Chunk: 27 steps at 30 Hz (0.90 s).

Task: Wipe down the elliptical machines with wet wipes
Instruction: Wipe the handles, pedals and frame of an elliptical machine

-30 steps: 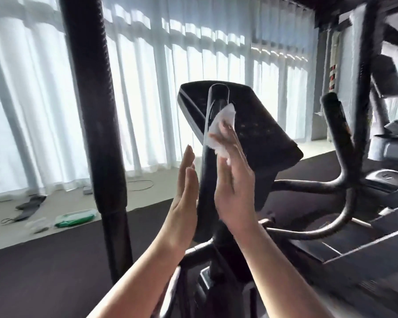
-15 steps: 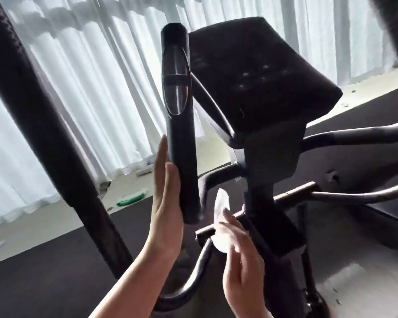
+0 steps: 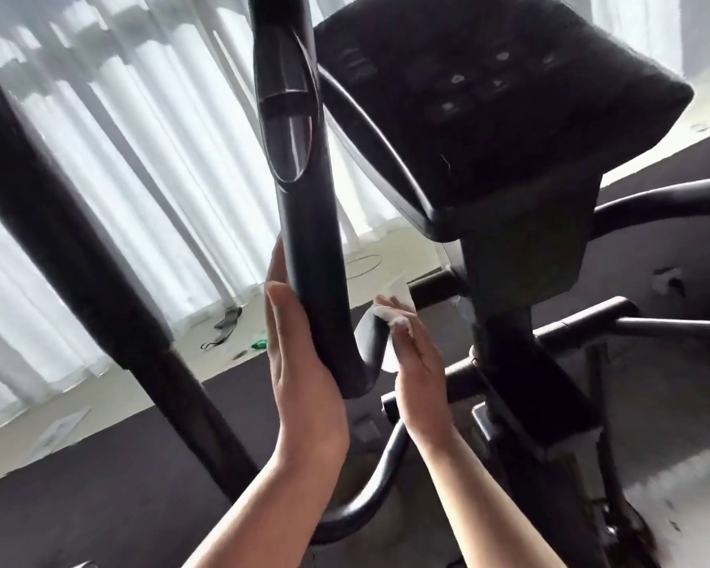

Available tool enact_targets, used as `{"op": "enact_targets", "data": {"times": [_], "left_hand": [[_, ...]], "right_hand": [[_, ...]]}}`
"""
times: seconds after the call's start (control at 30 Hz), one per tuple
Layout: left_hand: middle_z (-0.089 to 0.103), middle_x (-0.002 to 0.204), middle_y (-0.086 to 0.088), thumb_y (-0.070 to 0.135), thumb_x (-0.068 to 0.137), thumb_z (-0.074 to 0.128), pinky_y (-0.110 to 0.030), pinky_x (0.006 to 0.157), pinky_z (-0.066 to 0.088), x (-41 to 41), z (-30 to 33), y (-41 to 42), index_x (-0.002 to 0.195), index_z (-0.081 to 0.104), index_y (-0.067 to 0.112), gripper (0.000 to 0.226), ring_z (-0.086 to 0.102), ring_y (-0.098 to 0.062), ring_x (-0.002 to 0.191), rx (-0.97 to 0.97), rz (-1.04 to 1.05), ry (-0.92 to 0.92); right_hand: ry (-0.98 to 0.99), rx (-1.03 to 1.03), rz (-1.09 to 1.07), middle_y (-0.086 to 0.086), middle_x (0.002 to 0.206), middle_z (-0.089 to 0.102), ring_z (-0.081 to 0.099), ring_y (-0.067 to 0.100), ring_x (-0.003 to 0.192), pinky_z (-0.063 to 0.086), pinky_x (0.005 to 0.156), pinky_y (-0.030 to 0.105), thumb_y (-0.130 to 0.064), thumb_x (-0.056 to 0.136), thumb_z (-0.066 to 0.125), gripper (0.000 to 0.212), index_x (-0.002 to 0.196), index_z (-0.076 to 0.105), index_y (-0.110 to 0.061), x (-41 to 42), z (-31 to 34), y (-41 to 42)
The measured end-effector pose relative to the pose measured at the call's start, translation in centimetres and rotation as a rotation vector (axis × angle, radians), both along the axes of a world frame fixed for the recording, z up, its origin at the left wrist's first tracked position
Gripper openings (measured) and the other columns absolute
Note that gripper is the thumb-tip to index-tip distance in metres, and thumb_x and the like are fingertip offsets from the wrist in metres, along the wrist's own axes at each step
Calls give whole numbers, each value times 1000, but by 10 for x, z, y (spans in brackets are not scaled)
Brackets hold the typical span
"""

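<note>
A black elliptical machine fills the view, with its console (image 3: 497, 96) at the upper right and an upright black handle (image 3: 304, 207) in the middle. My left hand (image 3: 300, 362) lies flat with straight fingers against the left side of the handle's lower end. My right hand (image 3: 415, 354) presses a white wet wipe (image 3: 390, 317) against the right side of the same handle, fingers straight. The wipe is partly hidden behind the handle and my fingers.
A thick black post (image 3: 78, 256) slants across the left. Curved black bars (image 3: 652, 198) run to the right. White curtains (image 3: 140, 157) hang behind. A green packet (image 3: 260, 343) and dark items (image 3: 224, 325) lie on the pale floor by the dark mat (image 3: 78, 485).
My right hand took the wipe down from the handle's top to its lower end, then slightly up. My left hand stayed flat on the handle. The camera tilted closer and downward.
</note>
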State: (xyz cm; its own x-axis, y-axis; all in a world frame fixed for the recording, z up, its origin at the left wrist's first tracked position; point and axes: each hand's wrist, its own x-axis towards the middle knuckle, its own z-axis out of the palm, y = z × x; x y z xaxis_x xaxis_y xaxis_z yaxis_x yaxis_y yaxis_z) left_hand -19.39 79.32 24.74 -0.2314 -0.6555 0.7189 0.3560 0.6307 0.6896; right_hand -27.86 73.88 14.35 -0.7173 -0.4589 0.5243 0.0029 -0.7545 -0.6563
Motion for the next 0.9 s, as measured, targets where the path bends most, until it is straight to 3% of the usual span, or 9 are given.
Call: {"op": "enact_targets", "data": {"times": [0.13,0.2,0.3,0.33,0.43,0.57,0.67,0.77,0.9], "left_hand": [[61,128,22,50,94,39,-25,109,42,-2,1,7,126,56,36,38,57,3,118,47,12,37],[62,114,17,53,96,44,-26,82,55,-1,4,10,129,56,34,39,64,-4,86,75,-5,38],[47,144,-13,64,90,49,-59,97,42,5,5,11,135,53,44,50,50,-51,116,60,-45,-47],[40,150,-17,64,89,47,-59,101,40,7,2,9,137,51,46,51,44,-55,122,56,-40,-64],[50,139,8,53,93,35,-29,88,51,10,-1,0,138,48,46,48,63,-20,104,27,-59,-62],[42,149,26,45,97,24,-12,104,38,12,-2,-10,142,39,39,48,37,9,136,-66,-86,-107],[40,152,21,52,97,22,-13,110,32,13,-5,-10,148,33,29,58,34,6,139,-69,-126,-103],[40,153,18,54,91,20,-18,114,29,12,-5,-12,150,31,26,66,35,3,140,-85,-165,-109],[48,149,6,55,97,14,-13,88,45,12,-2,-13,150,34,25,64,56,7,110,-116,-149,-170]], "right_hand": [[-237,-56,147,0,113,72,60,11,118,43,97,16,-22,95,44,32,98,71,-5,38,17,44],[-212,-86,125,2,107,73,63,16,112,46,96,23,-24,97,42,35,99,71,-4,62,27,67],[-189,-110,179,-1,107,73,65,14,110,48,94,23,-30,96,43,36,103,74,-13,80,32,92],[-215,-125,212,0,108,73,64,13,111,47,94,23,-30,95,44,35,102,75,-16,80,32,99],[-227,-211,261,2,111,72,63,15,114,46,95,21,-30,94,46,32,102,76,-18,64,41,106],[-60,-115,-71,2,116,69,61,14,117,47,100,31,-21,99,41,33,109,69,-9,4,43,62],[-12,95,13,0,114,70,62,14,115,46,104,43,-26,96,48,27,101,72,-16,-14,26,22],[-168,35,139,1,111,72,61,11,117,43,107,31,-22,90,48,29,93,74,-11,16,17,26],[-62,-2,2,-4,102,74,65,17,109,49,94,28,-31,96,45,33,97,74,-14,56,27,60]]}}
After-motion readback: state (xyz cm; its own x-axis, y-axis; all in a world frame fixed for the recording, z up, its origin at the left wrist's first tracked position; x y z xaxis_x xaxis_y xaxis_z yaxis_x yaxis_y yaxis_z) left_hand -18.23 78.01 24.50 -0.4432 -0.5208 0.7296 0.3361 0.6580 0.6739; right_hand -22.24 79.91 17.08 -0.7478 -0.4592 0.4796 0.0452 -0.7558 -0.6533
